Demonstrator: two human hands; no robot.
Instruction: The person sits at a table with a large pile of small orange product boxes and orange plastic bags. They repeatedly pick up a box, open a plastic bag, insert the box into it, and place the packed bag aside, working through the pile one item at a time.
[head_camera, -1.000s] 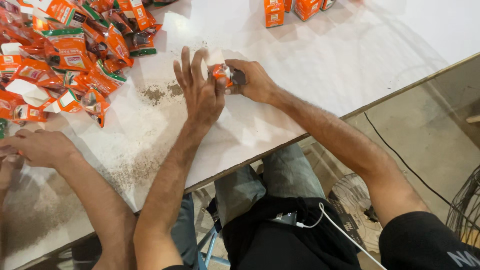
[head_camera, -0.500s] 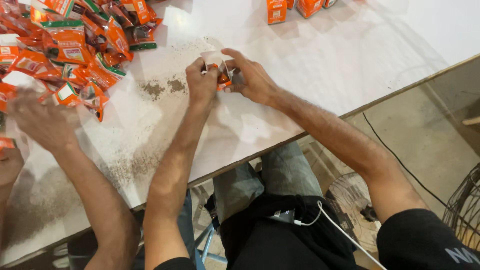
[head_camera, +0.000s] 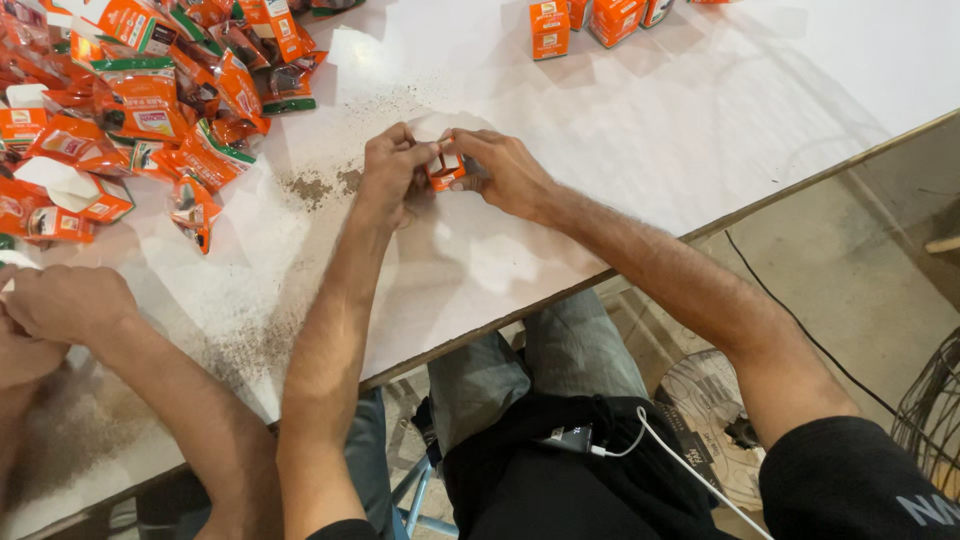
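Head view: white counter (head_camera: 640, 130), dusted with brown powder (head_camera: 318, 186) left of the hands, wooden edge running above a bare concrete floor (head_camera: 850, 270) with a black cable and a wire fan guard (head_camera: 930, 420). Heap of orange and green sachets (head_camera: 150, 100) at far left; small orange cartons (head_camera: 590, 20) standing at top. Left hand (head_camera: 388, 172) and right hand (head_camera: 505, 172) meeting mid-counter, fingers of both clamped on one small orange carton (head_camera: 445, 166). Another person's hands (head_camera: 60, 310) resting at left.
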